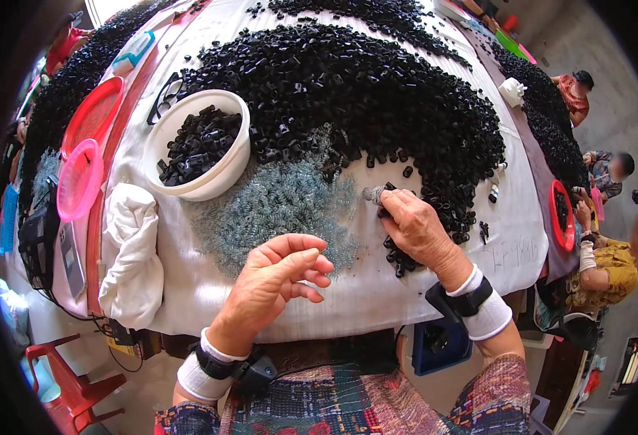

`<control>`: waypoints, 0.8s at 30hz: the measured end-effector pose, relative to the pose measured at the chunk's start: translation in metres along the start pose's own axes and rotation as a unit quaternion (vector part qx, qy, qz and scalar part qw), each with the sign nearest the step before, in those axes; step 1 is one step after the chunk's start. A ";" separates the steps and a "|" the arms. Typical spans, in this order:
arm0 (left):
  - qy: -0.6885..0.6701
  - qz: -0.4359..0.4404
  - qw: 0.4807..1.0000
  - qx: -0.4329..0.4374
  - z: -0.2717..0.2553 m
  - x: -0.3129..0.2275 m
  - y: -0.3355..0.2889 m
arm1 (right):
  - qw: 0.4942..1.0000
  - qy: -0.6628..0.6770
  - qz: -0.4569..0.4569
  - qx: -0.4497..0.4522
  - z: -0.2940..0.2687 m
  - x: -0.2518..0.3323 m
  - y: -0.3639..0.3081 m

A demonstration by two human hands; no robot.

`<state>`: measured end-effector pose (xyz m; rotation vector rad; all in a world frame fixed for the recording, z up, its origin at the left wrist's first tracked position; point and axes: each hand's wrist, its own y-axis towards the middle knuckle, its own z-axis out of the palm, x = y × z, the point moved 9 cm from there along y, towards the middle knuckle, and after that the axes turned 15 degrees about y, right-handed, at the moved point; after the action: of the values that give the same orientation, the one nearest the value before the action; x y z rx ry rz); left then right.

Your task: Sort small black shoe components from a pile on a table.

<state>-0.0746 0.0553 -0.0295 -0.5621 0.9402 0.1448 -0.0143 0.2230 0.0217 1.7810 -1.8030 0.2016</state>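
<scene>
My left hand (279, 279) hovers over the near edge of a heap of small clear coil springs (283, 206), its fingers curled and apart with nothing seen in them. My right hand (424, 230) is closed at the right, over the white cloth between the springs and the black parts. A rough grey cover (373, 194) shows at its fingertip. Small black plastic bits show at its pinched fingers, partly hidden. Behind both hands spreads a wide pile of short black tube-like plastic parts (348, 87), which curves down to the right of my right hand.
A white bowl (158, 185) of black parts stands left of the springs. A crumpled white cloth (132, 254), a pink basket (80, 177) and a red tray (90, 116) lie further left. At right are a red bowl (570, 233) and people seated along another table.
</scene>
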 end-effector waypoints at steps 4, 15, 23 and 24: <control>0.009 -0.001 1.000 0.006 0.006 0.005 0.007 | 0.994 0.096 0.038 -0.020 -0.004 0.002 -0.003; -0.024 0.009 0.999 0.021 0.023 0.015 0.016 | 0.971 0.158 -0.118 -0.134 -0.018 0.093 -0.024; 0.069 -0.031 0.997 0.014 0.009 0.019 0.001 | 0.959 0.265 0.002 -0.099 -0.022 0.062 -0.022; 0.068 -0.017 0.998 -0.003 0.006 0.018 0.000 | 0.964 0.239 0.031 -0.109 -0.028 0.041 -0.022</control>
<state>-0.0601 0.0560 -0.0410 -0.5987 1.0615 0.0802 0.0182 0.1995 0.0584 1.3781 -1.4694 0.4039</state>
